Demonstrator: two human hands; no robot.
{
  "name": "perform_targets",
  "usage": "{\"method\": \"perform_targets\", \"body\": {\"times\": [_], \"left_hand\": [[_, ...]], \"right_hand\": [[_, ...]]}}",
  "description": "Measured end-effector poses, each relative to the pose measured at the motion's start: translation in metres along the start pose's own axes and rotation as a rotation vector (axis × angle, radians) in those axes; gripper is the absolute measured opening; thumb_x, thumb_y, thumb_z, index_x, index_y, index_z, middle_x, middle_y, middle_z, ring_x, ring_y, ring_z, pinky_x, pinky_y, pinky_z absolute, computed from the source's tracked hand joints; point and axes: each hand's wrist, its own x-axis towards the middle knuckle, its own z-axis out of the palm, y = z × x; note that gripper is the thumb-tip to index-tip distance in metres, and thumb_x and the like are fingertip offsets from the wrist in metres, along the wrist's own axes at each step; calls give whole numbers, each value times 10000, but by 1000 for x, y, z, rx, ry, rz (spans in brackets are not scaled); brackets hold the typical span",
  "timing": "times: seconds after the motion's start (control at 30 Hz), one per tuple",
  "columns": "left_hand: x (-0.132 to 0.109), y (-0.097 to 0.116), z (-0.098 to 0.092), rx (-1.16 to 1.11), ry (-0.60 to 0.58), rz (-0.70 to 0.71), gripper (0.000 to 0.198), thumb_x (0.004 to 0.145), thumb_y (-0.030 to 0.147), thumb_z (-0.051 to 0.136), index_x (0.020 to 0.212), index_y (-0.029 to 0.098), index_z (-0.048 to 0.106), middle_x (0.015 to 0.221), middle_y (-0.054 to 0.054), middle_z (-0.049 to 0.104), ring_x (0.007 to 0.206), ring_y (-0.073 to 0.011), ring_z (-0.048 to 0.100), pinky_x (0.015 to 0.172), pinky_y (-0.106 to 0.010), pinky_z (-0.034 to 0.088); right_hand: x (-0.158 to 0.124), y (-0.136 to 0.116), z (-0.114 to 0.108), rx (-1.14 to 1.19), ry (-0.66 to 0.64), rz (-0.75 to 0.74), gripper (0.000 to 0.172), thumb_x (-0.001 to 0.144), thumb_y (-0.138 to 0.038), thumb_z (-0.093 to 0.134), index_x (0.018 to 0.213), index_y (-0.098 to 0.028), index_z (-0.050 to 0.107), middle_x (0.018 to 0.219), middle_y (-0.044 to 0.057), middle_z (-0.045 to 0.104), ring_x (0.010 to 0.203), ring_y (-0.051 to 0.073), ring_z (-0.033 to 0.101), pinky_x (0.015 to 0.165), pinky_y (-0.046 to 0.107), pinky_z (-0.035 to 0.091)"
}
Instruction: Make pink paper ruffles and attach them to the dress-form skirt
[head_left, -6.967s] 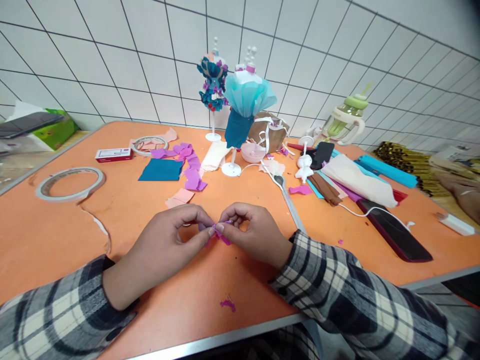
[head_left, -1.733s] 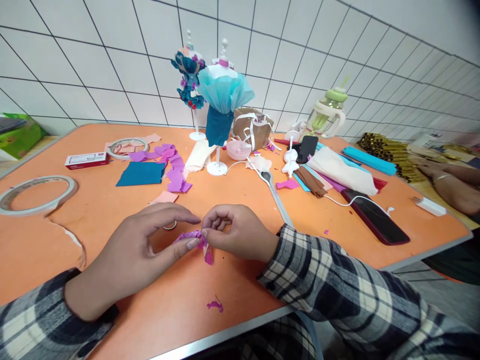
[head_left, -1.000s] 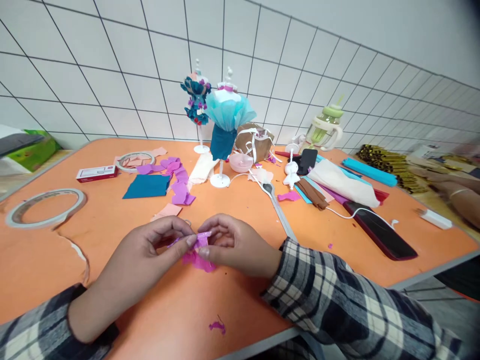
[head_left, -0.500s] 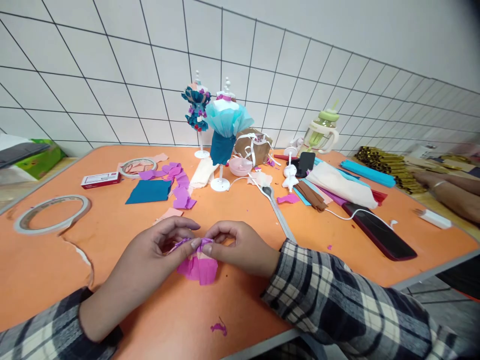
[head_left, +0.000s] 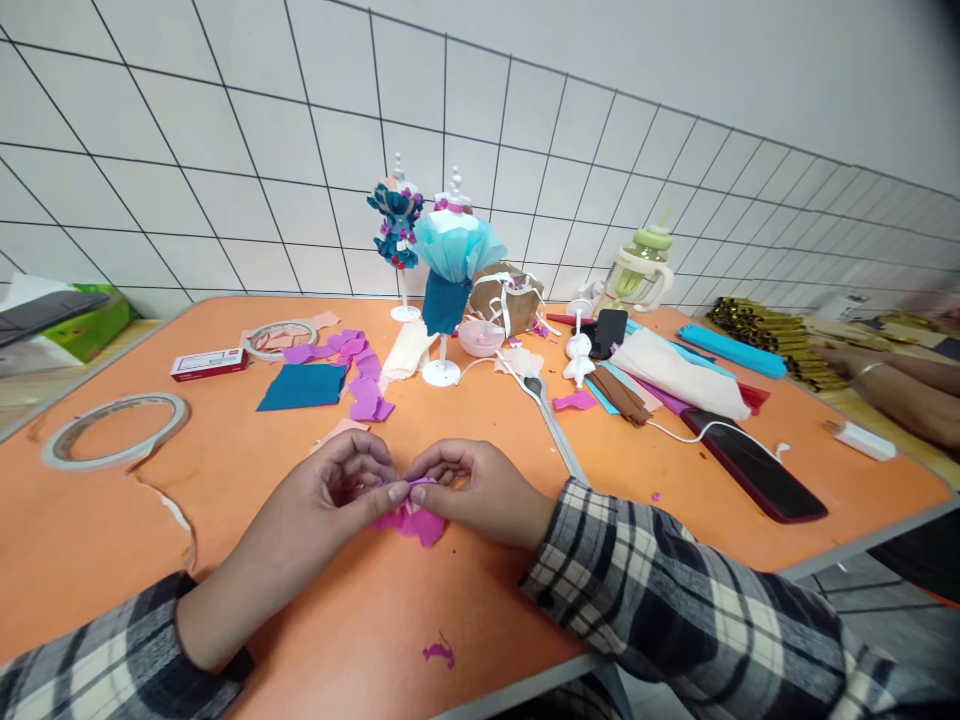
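Note:
A piece of magenta crepe paper (head_left: 421, 524) is pinched between my two hands above the orange table (head_left: 330, 620), its loose edge hanging below the fingertips. My left hand (head_left: 341, 490) holds its left part between thumb and fingers, and my right hand (head_left: 472, 490) grips the top beside it, thumb tips nearly touching. Beyond the hands stands a small dress form (head_left: 450, 260) with a light blue ruffle and dark blue skirt. Purple paper pieces (head_left: 365, 385) and a dark blue paper sheet (head_left: 302, 386) lie behind my left hand.
A tape roll (head_left: 64, 440) is at the left, near a small red and white box (head_left: 208, 364). Tweezers (head_left: 551, 420) lie behind my right hand. Farther right are a phone (head_left: 754, 465), paper rolls (head_left: 731, 350), a green-lidded bottle (head_left: 637, 270) and another person's arm (head_left: 900, 390).
The magenta paper between my fingers is more bunched and less of it hangs down. My left hand has shifted slightly right, and the camera view has moved a little.

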Motion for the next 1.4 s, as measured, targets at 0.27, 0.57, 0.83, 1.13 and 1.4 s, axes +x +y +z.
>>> {"method": "perform_targets", "body": {"times": [0.27, 0.57, 0.83, 1.13, 1.4], "left_hand": [[0, -3, -3, 50, -36, 25, 309, 739, 415, 786, 814, 222, 557, 646, 69, 484, 591, -125, 457, 518, -231, 413], [-4, 9, -3, 306, -4, 115, 256, 738, 494, 774, 810, 250, 751, 866, -49, 755, 855, -245, 685, 798, -335, 538], [-1, 6, -5, 276, -32, 63, 249, 779, 485, 726, 709, 246, 738, 702, -28, 741, 677, -208, 684, 650, -282, 550], [-1, 3, -3, 97, -61, 12, 276, 733, 494, 804, 765, 228, 741, 734, -29, 744, 695, -193, 701, 651, -257, 563], [-2, 2, -6, 252, 13, 31, 262, 753, 504, 749, 780, 243, 764, 765, -46, 769, 700, -215, 695, 664, -279, 555]], "right_hand": [[-1, -3, -1, -49, -23, -17, 32, 766, -176, 682, 783, -157, 664, 655, -47, 597, 613, 90, 521, 597, 216, 418], [0, -2, -3, -90, -11, 47, 29, 784, -167, 691, 794, -157, 665, 620, -51, 583, 572, 76, 516, 527, 182, 393], [-4, -4, -6, -36, -85, 67, 270, 806, -269, 737, 1046, -151, 702, 734, -27, 618, 642, 99, 565, 581, 204, 446], [-4, -6, -7, -178, 71, -75, 42, 807, -197, 721, 823, -160, 732, 715, -19, 661, 663, 100, 572, 648, 223, 447], [-4, -8, -5, 29, -46, 138, 90, 833, -233, 725, 854, -156, 684, 613, -55, 597, 502, 75, 540, 481, 195, 391]]}}
